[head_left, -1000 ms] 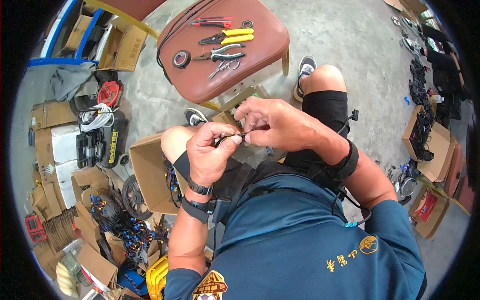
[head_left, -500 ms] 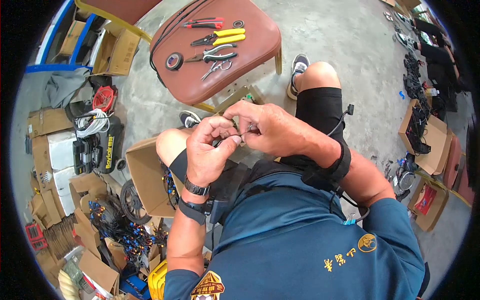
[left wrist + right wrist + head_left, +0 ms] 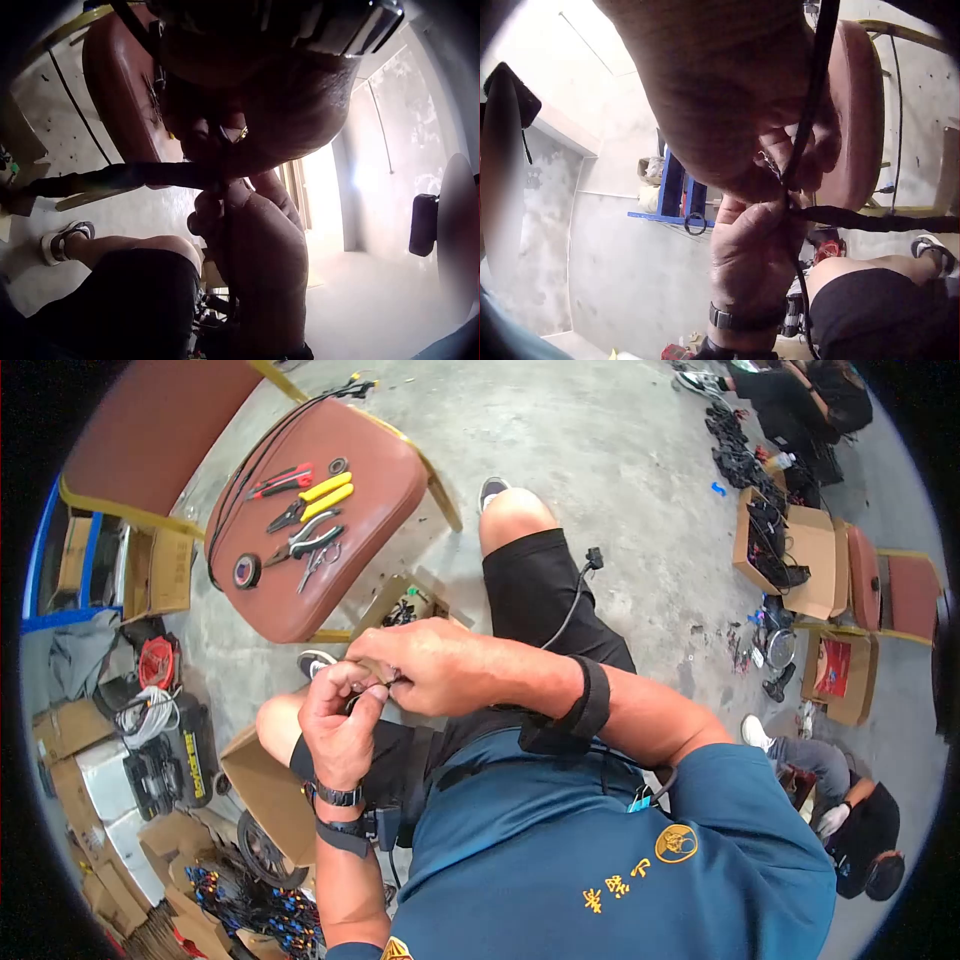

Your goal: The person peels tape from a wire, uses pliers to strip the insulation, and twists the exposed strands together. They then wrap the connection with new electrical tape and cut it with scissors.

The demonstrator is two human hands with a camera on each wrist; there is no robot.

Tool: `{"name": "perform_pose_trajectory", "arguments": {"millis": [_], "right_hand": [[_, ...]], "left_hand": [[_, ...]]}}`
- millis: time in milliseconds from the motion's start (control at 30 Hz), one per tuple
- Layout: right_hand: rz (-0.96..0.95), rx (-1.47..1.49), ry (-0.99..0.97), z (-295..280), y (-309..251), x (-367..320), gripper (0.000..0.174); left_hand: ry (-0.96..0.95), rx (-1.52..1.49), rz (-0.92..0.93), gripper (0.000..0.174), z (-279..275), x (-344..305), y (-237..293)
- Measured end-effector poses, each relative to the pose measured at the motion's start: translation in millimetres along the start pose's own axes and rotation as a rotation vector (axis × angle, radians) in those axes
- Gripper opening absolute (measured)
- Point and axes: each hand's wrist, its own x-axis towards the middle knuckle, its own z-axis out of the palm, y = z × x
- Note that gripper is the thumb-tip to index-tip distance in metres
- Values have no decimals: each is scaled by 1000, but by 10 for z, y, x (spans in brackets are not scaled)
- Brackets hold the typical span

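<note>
Left hand (image 3: 340, 725) and right hand (image 3: 430, 665) both pinch a thin black cable (image 3: 808, 112). A brown padded chair (image 3: 370, 480) stands at eleven o'clock.

Item: black cable (image 3: 815, 90). Thin and flexible, pinched where the fingertips of the left hand (image 3: 340, 725) and right hand (image 3: 430, 665) meet, above the lap. One run passes upward across the right palm. A thicker black wrapped section (image 3: 877, 219) leads sideways from the pinch, roughly level. A small metal piece at the pinch is too small to identify.

Yellow pliers (image 3: 315, 498) on brown chair (image 3: 355, 555)
</note>
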Motion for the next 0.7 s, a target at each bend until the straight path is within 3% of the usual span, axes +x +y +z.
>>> {"name": "perform_pose_trajectory", "arguments": {"millis": [300,433,467,567,667,700], "right_hand": [[44,93,18,-13,-26,-75,39],[80,34,-32,-14,-53,-47,37],[8,1,-15,47,27,-33,37],[-90,-1,45,111,64,-58,38],[43,1,-120,14,35,-34,42],[108,9,-189,-34,20,-23,44]], "left_hand": [[-81,24,38,15,-17,-30,29],[-43,-71,35,29,7,-81,4],[-17,-116,-18,36,11,-103,-13],[56,-28,-14,41,50,-191,-36],[213,215,45,44,46,-280,-36],[293,450,226,38,58,-281,32]]}}
